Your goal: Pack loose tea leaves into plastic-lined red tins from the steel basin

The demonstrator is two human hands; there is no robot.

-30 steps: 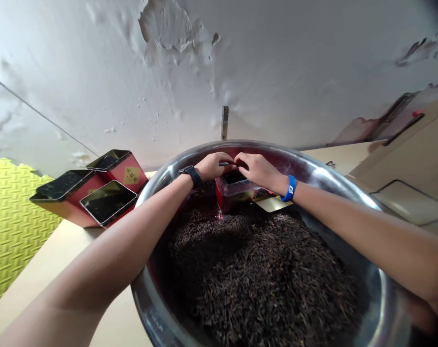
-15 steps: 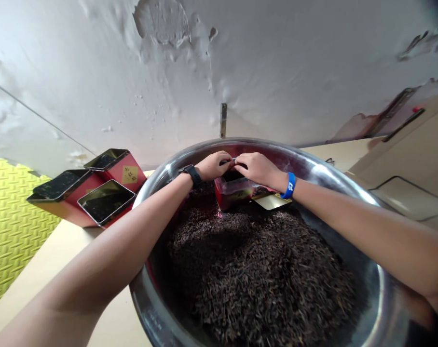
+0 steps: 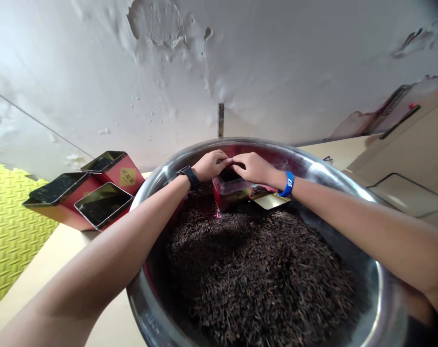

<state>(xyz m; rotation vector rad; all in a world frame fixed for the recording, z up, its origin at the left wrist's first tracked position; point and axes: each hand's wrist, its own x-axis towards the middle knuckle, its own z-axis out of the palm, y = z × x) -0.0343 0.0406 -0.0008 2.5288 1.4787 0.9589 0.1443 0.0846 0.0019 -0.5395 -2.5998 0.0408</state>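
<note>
My left hand (image 3: 210, 165) and my right hand (image 3: 257, 168) meet fingertip to fingertip over the far rim of a red tea tin (image 3: 233, 201). Both are closed in a pinch, apparently on the edge of a clear plastic bag (image 3: 230, 187) that lines the tin and folds over its rim; the fingers hide the exact grip. The tin stands upright on dark loose tea leaves (image 3: 277, 274) inside a large steel basin (image 3: 141, 289). Beside the tin, below my right wrist, a gold-coloured lid (image 3: 271, 201) lies on the tea.
Left of the basin, several open red tins with black rims (image 3: 103, 205) stand on a pale tabletop (image 3: 67, 248). Yellow foam matting (image 3: 16, 231) lies beyond them. A peeling grey wall (image 3: 277, 72) rises behind the basin.
My fingertips have shifted slightly left and stay together at the tin's far rim. The tin, lid and tea look unchanged; the view has turned a little.
</note>
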